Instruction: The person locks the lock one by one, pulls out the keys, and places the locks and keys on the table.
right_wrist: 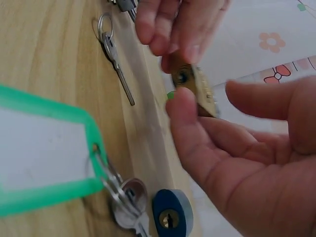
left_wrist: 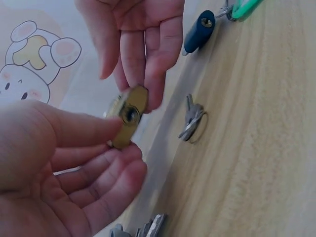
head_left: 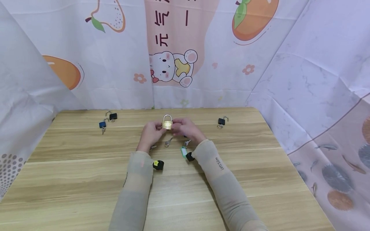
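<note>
A brass padlock (head_left: 167,124) is held up over the far part of the table, its shackle pointing upward. My left hand (head_left: 150,134) pinches the body, with the thumb near the keyhole in its underside, seen in the left wrist view. On the other side, my right hand (head_left: 188,129) touches the padlock with its fingers, while its thumb stands apart in the right wrist view. Below the hands lies a key on a ring (left_wrist: 192,121). A blue padlock (right_wrist: 173,215) rests near the right hand, beside keys (right_wrist: 129,202) with a green-rimmed tag (right_wrist: 44,153).
At the back left of the wooden table (head_left: 86,179) lie a black padlock (head_left: 113,116) and a blue padlock (head_left: 102,124), both with open shackles. Another opened black padlock (head_left: 221,121) is at the back right. More keys (head_left: 153,147) lie by the left wrist. A printed curtain (head_left: 225,80) hangs behind.
</note>
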### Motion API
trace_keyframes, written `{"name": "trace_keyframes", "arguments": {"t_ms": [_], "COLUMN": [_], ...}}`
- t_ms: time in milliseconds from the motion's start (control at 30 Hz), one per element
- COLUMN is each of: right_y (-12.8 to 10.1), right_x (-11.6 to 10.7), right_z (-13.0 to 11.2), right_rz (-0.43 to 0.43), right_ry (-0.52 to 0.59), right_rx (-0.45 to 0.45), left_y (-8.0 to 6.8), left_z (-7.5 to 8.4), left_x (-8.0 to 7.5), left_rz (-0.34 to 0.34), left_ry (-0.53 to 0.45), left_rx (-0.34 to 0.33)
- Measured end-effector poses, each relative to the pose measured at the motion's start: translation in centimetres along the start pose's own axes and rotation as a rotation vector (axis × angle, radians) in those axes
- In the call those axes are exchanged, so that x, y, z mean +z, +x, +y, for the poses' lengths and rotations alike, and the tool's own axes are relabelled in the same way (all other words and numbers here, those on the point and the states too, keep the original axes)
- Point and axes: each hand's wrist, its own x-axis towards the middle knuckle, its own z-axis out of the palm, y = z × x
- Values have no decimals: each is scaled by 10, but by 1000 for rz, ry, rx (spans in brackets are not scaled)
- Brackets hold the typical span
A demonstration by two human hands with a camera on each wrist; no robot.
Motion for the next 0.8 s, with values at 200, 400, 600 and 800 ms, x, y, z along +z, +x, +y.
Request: {"name": "trace_keyframes", "arguments": {"t_ms": [200,400,600,800], "right_y": [-2,-3,-4,-6], "right_x": [5,5,4,2], "right_z": [1,0,-2,-5], "right_rz": [-114,-132,-119,-108], "right_ry": [-58,-99,-119,-140], "right_rx": [40,33,63,60], "left_y": [-2,-1,-1,-2], "left_z": [-2,-4,-3,0], "left_x": [1,1,2,1], "left_rz": [-46,-53,-37,-29], "left_ry": [76,111,154,171], "left_rx": [-69,-79,-82,-72]}}
